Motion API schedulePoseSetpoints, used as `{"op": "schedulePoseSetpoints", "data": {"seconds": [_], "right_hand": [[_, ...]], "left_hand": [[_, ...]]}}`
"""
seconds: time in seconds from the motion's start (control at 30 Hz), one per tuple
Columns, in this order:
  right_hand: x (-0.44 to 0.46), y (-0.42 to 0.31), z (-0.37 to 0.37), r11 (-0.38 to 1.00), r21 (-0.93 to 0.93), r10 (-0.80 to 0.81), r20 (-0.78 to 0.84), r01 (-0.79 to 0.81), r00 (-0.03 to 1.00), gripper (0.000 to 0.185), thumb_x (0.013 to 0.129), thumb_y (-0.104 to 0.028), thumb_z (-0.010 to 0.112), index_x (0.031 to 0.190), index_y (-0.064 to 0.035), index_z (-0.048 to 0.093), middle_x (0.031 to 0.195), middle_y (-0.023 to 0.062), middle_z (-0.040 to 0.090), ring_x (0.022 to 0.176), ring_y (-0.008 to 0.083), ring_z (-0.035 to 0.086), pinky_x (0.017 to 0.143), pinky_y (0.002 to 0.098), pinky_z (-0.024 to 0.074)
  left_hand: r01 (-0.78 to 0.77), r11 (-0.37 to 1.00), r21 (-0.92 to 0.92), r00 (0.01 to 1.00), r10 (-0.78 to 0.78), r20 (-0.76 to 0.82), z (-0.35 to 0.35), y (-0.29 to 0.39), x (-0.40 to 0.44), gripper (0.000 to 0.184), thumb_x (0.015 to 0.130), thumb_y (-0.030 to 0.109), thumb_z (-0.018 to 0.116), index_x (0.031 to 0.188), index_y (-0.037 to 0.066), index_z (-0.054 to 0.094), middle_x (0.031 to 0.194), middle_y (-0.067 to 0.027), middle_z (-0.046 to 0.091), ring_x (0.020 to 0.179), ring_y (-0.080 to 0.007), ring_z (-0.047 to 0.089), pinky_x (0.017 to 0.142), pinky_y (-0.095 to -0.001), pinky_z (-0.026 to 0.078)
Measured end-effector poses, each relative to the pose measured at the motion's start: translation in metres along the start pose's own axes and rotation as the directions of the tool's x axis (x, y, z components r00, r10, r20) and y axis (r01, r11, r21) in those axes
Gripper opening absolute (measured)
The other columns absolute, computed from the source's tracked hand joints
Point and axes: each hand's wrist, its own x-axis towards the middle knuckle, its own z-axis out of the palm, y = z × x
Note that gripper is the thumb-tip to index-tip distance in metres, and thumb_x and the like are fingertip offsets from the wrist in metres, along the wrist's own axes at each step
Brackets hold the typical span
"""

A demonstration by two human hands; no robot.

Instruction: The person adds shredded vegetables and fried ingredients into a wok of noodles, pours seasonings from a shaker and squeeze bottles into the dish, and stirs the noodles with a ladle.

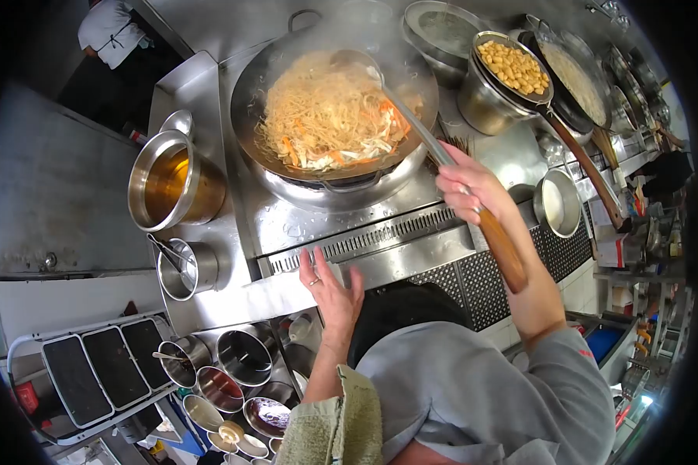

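My right hand (477,186) is wrapped round the long handle of a ladle (419,128), whose wooden end runs back along my forearm. The ladle's bowl lies at the far side of a heap of noodles (310,108) with orange and white shreds in it. Steam rises from the big wok (248,128) that holds them. My left hand (333,291) hovers in front of the stove's near edge, fingers spread, with nothing in it. A green towel (326,422) is draped over my left forearm.
Left of the wok stand a metal pot of amber liquid (202,194) and a smaller pot with utensils (202,271). Several sauce containers (244,356) sit at lower left. A strainer of golden cubes (512,70) rests on a pot at right. Another person (110,31) is at upper left.
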Motion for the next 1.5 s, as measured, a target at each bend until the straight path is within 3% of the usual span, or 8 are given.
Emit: {"op": "schedulePoseSetpoints", "data": {"seconds": [0.37,0.47,0.6,0.67,0.93,1.07,1.23,1.5], "right_hand": [[-0.116,-0.082,0.018,0.761,-0.648,-0.07,-0.108,-0.017,0.992,0.07,0.091,-0.006,0.051,0.152,-0.0085,0.019,0.068,0.0027,0.051,0.038,0.0045,0.041,0.03,0.0203,0.0348],[-0.144,-0.098,0.02,0.527,-0.817,0.02,-0.262,-0.233,0.965,0.074,0.087,-0.004,0.054,0.152,-0.0099,0.021,0.076,0.0117,0.06,0.044,0.015,0.054,0.04,0.0284,0.046],[-0.119,-0.073,0.002,-0.091,-0.99,-0.007,0.107,0.106,0.994,0.078,0.084,-0.004,0.056,0.152,-0.013,0.02,0.098,0.0294,0.063,0.078,0.0416,0.066,0.075,0.048,0.0504],[-0.081,-0.057,-0.003,-0.152,-0.976,0.034,-0.163,-0.157,0.986,0.078,0.084,-0.008,0.057,0.153,-0.0137,0.02,0.095,0.0278,0.064,0.08,0.0405,0.065,0.077,0.0467,0.0495],[-0.109,-0.06,0.012,0.128,-0.952,0.19,-0.253,-0.28,0.949,0.071,0.09,-0.015,0.055,0.152,-0.0122,0.02,0.087,0.0203,0.064,0.057,0.0246,0.063,0.057,0.036,0.0528],[-0.11,-0.051,-0.01,0.49,-0.872,-0.009,0.018,0.02,1.0,0.071,0.092,-0.018,0.055,0.152,-0.0097,0.018,0.088,0.0109,0.061,0.046,0.0128,0.053,0.044,0.03,0.0471],[0.017,-0.024,-0.006,0.204,-0.964,-0.434,0.066,0.169,0.899,0.068,0.088,-0.018,0.055,0.148,-0.0091,0.024,0.094,0.0263,0.065,0.082,0.0428,0.064,0.074,0.048,0.0512],[0.038,0.019,-0.041,0.255,-0.937,-0.535,0.068,0.238,0.842,0.028,0.093,-0.021,0.052,0.113,-0.0031,0.059,0.096,0.0232,0.067,0.093,0.0403,0.064,0.081,0.0463,0.0516]], "left_hand": [[0.018,0.988,-0.153,0.977,0.015,0.212,-0.003,0.005,-0.017,0.047,0.078,0.008,0.069,0.119,-0.001,0.049,0.116,-0.0237,0.049,0.106,-0.0403,0.05,0.092,-0.0461,0.043],[0.045,0.983,-0.177,0.967,0.002,0.255,-0.005,0.004,-0.022,0.041,0.078,0.007,0.069,0.114,0.0,0.052,0.109,-0.0217,0.054,0.1,-0.0395,0.053,0.087,-0.0458,0.045],[0.038,0.978,-0.207,0.97,0.014,0.244,0.0,0.01,-0.023,0.037,0.077,0.006,0.069,0.11,0.0,0.054,0.104,-0.0199,0.057,0.095,-0.0381,0.057,0.083,-0.0448,0.048],[-0.006,0.971,-0.238,0.967,0.066,0.245,0.003,0.017,-0.027,0.036,0.077,0.006,0.069,0.109,0.0,0.054,0.103,-0.0194,0.057,0.094,-0.037,0.057,0.082,-0.0438,0.048],[0.091,0.943,-0.32,0.943,0.022,0.333,-0.018,0.015,-0.035,0.038,0.079,0.009,0.07,0.112,0.0,0.054,0.102,-0.0211,0.06,0.095,-0.0391,0.057,0.082,-0.0442,0.048],[0.089,0.926,-0.366,0.966,0.008,0.257,-0.029,0.021,-0.045,0.036,0.078,0.007,0.07,0.109,-0.004,0.056,0.095,-0.0169,0.061,0.083,-0.0283,0.061,0.077,-0.0374,0.049],[-0.013,0.911,-0.412,0.896,0.194,0.401,-0.02,0.037,-0.049,0.037,0.077,0.008,0.071,0.11,-0.002,0.057,0.091,-0.0147,0.062,0.08,-0.0277,0.06,0.076,-0.0373,0.05],[-0.105,0.94,-0.326,0.611,0.319,0.725,0.015,0.07,-0.072,0.03,0.081,0.016,0.072,0.105,0.001,0.063,0.095,-0.016,0.066,0.088,-0.03,0.065,0.076,-0.0374,0.052]]}}
